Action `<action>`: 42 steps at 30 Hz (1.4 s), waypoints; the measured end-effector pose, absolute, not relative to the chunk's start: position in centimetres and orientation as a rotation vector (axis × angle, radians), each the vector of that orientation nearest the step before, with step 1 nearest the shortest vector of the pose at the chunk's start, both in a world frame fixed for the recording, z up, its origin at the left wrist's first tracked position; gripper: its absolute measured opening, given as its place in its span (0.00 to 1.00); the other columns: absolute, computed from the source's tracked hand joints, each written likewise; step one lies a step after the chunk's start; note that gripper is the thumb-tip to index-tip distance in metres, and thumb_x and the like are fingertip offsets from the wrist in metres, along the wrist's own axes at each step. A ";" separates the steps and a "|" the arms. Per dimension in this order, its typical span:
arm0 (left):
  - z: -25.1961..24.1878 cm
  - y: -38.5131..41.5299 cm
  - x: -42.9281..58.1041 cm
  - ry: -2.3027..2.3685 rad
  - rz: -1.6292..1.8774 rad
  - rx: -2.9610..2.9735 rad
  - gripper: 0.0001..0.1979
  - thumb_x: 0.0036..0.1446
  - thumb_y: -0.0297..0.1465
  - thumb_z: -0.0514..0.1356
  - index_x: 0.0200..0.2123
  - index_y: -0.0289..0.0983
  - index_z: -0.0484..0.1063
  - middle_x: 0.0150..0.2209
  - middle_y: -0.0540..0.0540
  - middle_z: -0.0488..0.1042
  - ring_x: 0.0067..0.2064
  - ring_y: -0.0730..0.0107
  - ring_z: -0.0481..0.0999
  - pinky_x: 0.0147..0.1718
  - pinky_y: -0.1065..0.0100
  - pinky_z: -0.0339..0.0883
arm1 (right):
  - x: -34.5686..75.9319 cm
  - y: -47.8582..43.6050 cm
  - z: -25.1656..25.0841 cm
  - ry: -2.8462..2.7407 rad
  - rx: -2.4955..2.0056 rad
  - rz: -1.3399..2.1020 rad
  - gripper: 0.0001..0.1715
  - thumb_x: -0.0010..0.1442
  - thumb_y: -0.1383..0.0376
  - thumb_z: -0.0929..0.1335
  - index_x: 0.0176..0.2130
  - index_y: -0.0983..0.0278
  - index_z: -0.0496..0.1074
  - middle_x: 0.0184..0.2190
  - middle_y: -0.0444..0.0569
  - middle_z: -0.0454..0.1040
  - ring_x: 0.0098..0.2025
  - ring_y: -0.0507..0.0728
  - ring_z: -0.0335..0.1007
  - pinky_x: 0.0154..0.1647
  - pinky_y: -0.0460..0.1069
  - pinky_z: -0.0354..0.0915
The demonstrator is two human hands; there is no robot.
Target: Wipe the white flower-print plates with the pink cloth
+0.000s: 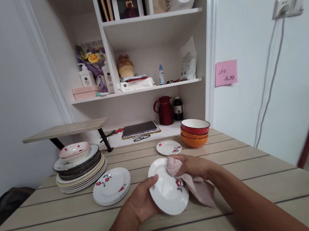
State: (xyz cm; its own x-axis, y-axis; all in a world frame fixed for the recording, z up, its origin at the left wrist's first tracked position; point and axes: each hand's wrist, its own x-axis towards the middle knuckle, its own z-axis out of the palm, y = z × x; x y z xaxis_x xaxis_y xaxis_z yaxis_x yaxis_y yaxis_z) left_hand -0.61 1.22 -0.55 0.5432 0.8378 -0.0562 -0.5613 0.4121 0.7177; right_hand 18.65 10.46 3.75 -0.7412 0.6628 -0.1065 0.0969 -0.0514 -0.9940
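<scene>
A white plate [168, 192] with red flowers is tilted up above the table in front of me. My left hand [144, 200] grips its left edge, thumb on the face and fingers underneath. In my right hand [192, 164] is a bunched pale pink cloth [200, 191], pressed on the plate's upper right part, its loose end hanging down to the right. Left of my left hand sits a short stack of matching flowered plates [111, 186]. Another flowered plate [168, 147] lies flat on the table just beyond my right hand.
At the left stands a tall stack of plates [82, 170] topped by small pink-rimmed bowls [74, 149], near a small raised wooden shelf [67, 129]. Red and orange bowls [195, 134] are stacked at the back right. Behind are a laptop [139, 128], glasses [142, 137] and a red jug [165, 111].
</scene>
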 end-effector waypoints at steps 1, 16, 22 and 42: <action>-0.6 1.3 -0.5 0.477 0.954 0.692 0.24 0.55 0.38 0.59 0.52 0.29 0.70 0.49 0.34 0.76 0.54 0.49 0.71 0.58 0.48 0.55 | 18.5 10.4 3.5 -1.827 -0.826 1.813 0.23 0.36 0.72 0.73 0.36 0.63 0.71 0.29 0.42 0.75 0.31 0.53 0.70 0.32 0.46 0.65; -0.4 2.8 0.9 0.653 1.194 0.541 0.27 0.43 0.20 0.56 0.50 0.31 0.71 0.39 0.40 0.80 0.46 0.56 0.77 0.52 0.55 0.62 | 15.3 9.6 3.8 -1.059 -0.560 1.285 0.26 0.48 0.62 0.70 0.46 0.54 0.59 0.40 0.43 0.70 0.36 0.54 0.70 0.32 0.46 0.66; -0.6 2.5 1.5 0.586 1.133 0.574 0.16 0.45 0.23 0.58 0.39 0.31 0.76 0.35 0.40 0.81 0.40 0.58 0.79 0.49 0.59 0.63 | 13.2 7.8 2.2 -1.830 -0.608 0.620 0.21 0.48 0.74 0.61 0.43 0.59 0.65 0.53 0.50 0.63 0.56 0.59 0.59 0.58 0.55 0.56; 0.6 2.6 0.3 0.477 1.278 0.467 0.19 0.60 0.34 0.56 0.52 0.34 0.70 0.44 0.40 0.79 0.48 0.59 0.76 0.53 0.57 0.62 | 15.2 9.0 2.6 -2.223 -0.803 0.181 0.43 0.47 0.78 0.60 0.62 0.60 0.56 0.56 0.55 0.63 0.56 0.61 0.58 0.53 0.56 0.58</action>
